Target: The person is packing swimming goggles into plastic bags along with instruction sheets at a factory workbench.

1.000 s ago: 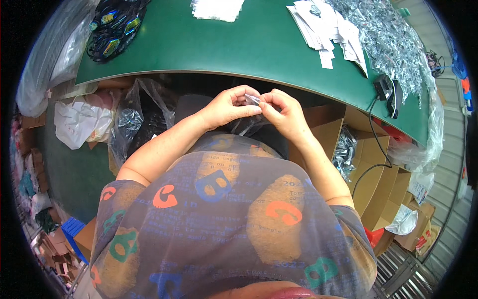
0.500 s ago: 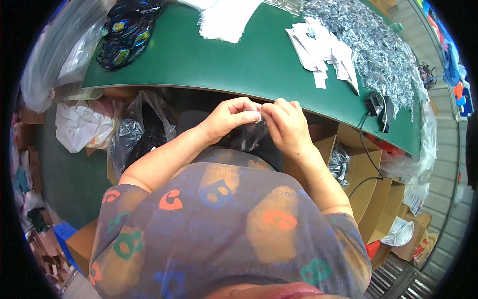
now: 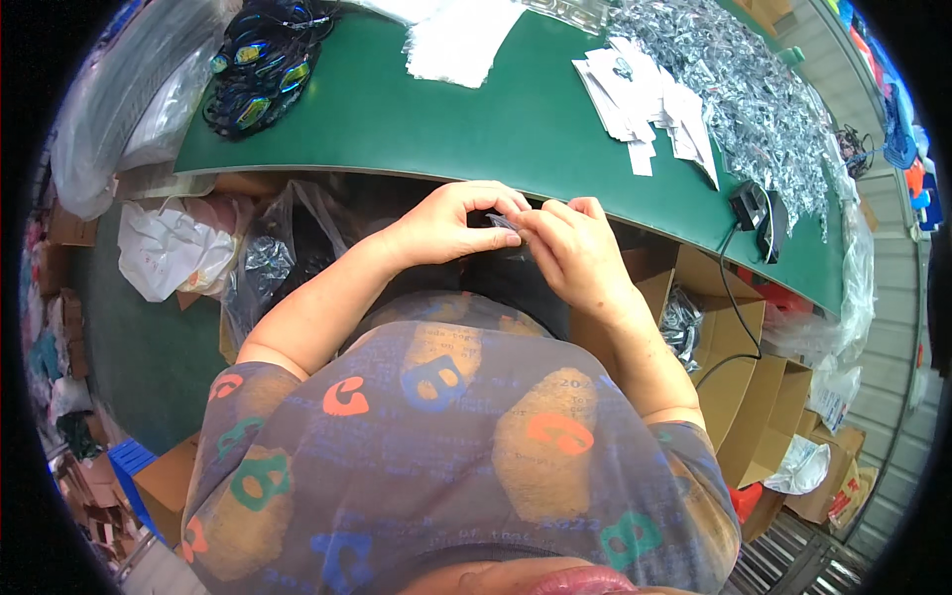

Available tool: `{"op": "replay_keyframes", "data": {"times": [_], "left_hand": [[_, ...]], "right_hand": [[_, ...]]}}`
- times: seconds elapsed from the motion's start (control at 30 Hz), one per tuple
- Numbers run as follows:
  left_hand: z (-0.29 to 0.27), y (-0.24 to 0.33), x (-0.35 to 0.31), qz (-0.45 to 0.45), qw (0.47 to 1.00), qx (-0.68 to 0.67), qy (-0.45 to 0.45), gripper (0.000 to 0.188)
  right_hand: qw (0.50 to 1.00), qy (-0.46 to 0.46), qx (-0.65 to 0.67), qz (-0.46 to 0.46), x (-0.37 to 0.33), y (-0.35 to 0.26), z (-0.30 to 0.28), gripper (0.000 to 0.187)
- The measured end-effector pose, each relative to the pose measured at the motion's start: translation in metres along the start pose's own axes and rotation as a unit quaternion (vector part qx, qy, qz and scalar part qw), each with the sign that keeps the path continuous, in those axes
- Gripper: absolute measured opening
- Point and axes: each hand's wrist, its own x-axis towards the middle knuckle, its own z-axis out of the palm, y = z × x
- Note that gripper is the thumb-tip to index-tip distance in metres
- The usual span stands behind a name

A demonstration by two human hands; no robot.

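Note:
In front of my body, just below the near edge of the green table [image 3: 397, 129], my two hands meet. A small clear plastic packet [image 3: 504, 224] is pinched between the thumb and fingers of my left hand [image 3: 446, 224]. My right hand [image 3: 580, 256] has its fingers closed at the packet's right side. Those fingers cover much of the packet, and its contents cannot be made out. On the table's right side is a large heap of small clear packets with dark bits [image 3: 734, 109]. White paper slips [image 3: 625, 94] lie in a loose stack beside it.
Black goggles with shiny lenses [image 3: 260, 74] are piled at the table's far left. White sheets [image 3: 461, 45] lie at the far middle. A black device [image 3: 749, 205] with a cable sits at the right edge. Open cardboard boxes [image 3: 729, 347] stand below right; plastic bags [image 3: 268, 263] are below left.
My left hand has shifted its grip, its fingers now arched over the packet. The clear film that hung below my hands is mostly out of sight. My right hand has stayed nearly in place.

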Motion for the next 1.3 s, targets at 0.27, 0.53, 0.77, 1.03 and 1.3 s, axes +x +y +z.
{"op": "replay_keyframes", "data": {"times": [0.27, 0.53, 0.77, 1.03, 1.3], "left_hand": [[-0.006, 0.0, -0.014, -0.073, 0.994, 0.073, -0.042, 0.013], [-0.012, 0.005, -0.027, -0.129, 0.991, 0.025, 0.037, 0.007], [-0.022, -0.003, -0.028, -0.145, 0.989, 0.027, -0.022, 0.014], [-0.034, -0.003, -0.029, -0.136, 0.988, 0.059, -0.047, 0.021], [-0.021, 0.006, -0.027, -0.075, 0.986, 0.145, -0.039, 0.017]], "right_hand": [[0.999, -0.007, 0.035, 0.012, -0.004, -0.003, 0.017, 0.018], [0.988, 0.004, 0.12, 0.093, -0.002, -0.003, 0.023, 0.016], [0.958, 0.023, 0.245, 0.148, -0.009, 0.008, 0.053, 0.008], [0.963, 0.018, 0.242, 0.121, -0.011, 0.012, 0.058, 0.008], [0.967, 0.01, 0.226, 0.115, -0.01, 0.009, 0.059, 0.009]]}}
